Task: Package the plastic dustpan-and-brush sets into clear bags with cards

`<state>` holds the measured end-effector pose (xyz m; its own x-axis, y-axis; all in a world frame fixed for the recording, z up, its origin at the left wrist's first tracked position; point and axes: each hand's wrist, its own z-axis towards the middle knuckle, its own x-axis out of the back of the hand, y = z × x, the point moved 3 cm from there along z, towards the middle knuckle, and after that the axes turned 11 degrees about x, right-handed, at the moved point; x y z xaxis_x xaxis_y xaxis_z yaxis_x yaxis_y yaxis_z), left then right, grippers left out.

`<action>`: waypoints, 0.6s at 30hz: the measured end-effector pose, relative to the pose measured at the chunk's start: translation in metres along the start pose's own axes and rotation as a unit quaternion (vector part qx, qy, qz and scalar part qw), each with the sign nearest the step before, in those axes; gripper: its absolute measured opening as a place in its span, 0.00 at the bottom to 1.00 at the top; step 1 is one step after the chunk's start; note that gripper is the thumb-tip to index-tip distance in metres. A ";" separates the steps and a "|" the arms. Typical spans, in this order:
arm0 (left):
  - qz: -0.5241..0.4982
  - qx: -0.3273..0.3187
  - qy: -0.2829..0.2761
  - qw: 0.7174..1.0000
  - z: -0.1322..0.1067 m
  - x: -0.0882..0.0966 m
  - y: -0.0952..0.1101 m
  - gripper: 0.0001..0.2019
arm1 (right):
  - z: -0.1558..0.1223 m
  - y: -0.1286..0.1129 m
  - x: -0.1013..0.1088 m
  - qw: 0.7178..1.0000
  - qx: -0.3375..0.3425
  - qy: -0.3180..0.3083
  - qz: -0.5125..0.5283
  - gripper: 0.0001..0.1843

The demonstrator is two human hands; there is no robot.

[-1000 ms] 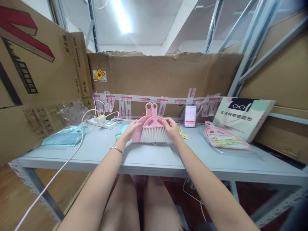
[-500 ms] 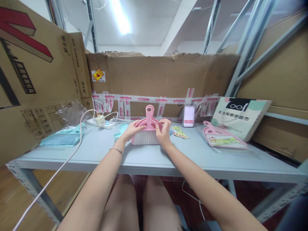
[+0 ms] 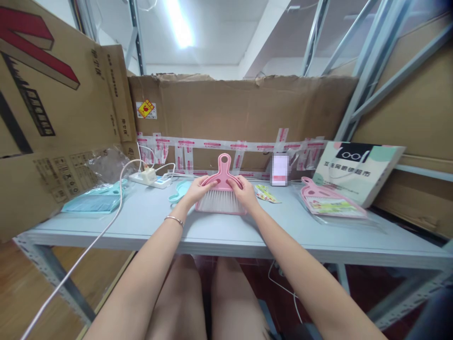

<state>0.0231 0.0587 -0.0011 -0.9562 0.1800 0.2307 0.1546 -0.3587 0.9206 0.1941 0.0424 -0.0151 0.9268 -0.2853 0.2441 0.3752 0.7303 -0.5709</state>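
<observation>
A pink hand brush (image 3: pixel 224 175) with white bristles stands upright on the table, handle up, bristles down. A pink rim along the bottom and sides looks like a dustpan behind it, mostly hidden. My left hand (image 3: pixel 198 190) grips the brush's left shoulder, its thumb across the front. On the opposite shoulder my right hand (image 3: pixel 245 191) holds on the same way, thumb in front and fingers behind. Just left of my left hand lies a light blue piece with a looped handle (image 3: pixel 180 190), partly covered by that hand. A printed card (image 3: pixel 267 193) lies right of my right hand.
Wrapped blue brush set (image 3: pixel 94 200) and a power strip (image 3: pixel 152 178) with a white cable (image 3: pixel 106 226) are at left. A phone (image 3: pixel 280 169) leans against the cardboard (image 3: pixel 219 108). Right, a pink set in plastic (image 3: pixel 329 200) lies before a white box (image 3: pixel 357 172).
My right hand has shifted its grip, its thumb now lying across the brush's front and its fingers behind. The brush stays upright between both hands; the view has shifted slightly.
</observation>
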 end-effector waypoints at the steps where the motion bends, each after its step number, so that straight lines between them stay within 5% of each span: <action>1: 0.003 -0.002 0.001 1.000 0.000 0.000 0.001 0.17 | -0.001 -0.001 0.000 1.000 -0.002 0.004 -0.001 0.16; 6: 0.023 -0.008 -0.002 1.000 -0.001 0.000 0.003 0.17 | 0.000 -0.002 0.001 1.000 -0.017 0.006 0.008 0.16; 18: 0.091 -0.026 0.000 0.996 -0.001 0.000 0.006 0.18 | 0.037 -0.017 -0.005 0.992 -0.022 -0.116 0.033 0.19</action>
<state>0.0240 0.0558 0.0047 -0.9140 0.1077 0.3913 0.3116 -0.4314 0.8466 0.1827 0.0540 0.0225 0.9228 -0.0831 0.3761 0.3185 0.7137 -0.6239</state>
